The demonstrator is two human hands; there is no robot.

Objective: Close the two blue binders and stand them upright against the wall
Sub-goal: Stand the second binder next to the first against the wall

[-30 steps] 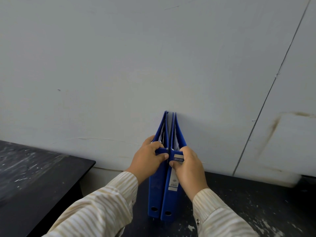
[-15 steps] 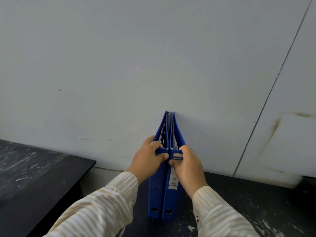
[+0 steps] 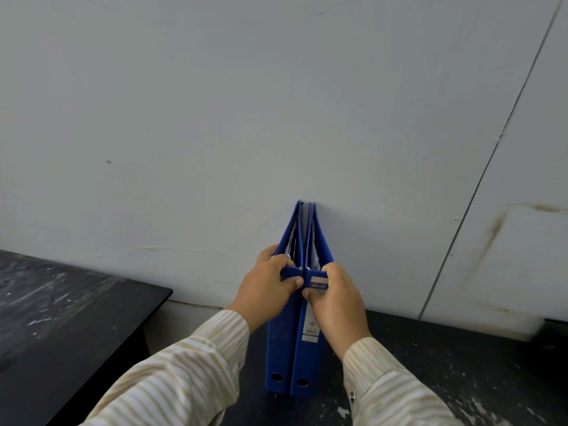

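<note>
The left binder (image 3: 278, 348) and right binder (image 3: 307, 364) are standing closed, spine-out, far edges touching the wall (image 3: 276, 103). The left hand (image 3: 264, 290) is curling its fingers round the left one's top, the right hand (image 3: 335, 305) round the right one's. Releasing gently is looking like the next move: the smooth, rigid plastic covers may slide

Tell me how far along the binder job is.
Done: the left binder and right binder are closed and stand upright side by side on the dark table, their far edges apparently against the wall. In hand: the left hand grips the left binder's spine top, the right hand the right one's. Left: let go and see that both stand unaided.
</note>
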